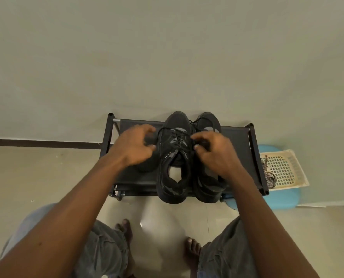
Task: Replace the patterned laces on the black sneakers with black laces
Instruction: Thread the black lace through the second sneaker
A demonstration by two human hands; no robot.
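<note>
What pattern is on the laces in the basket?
Black-and-white striped laces, head view.

A plain pale grey-green wall (167,53) fills the upper half of the view. A dark skirting strip (42,143) runs along its foot, to the left of the fingers. Below lies a glossy cream tiled floor (36,177) with a soft glare patch. A low black shoe rack (253,149) stands against the wall, beneath the fingers.
</note>
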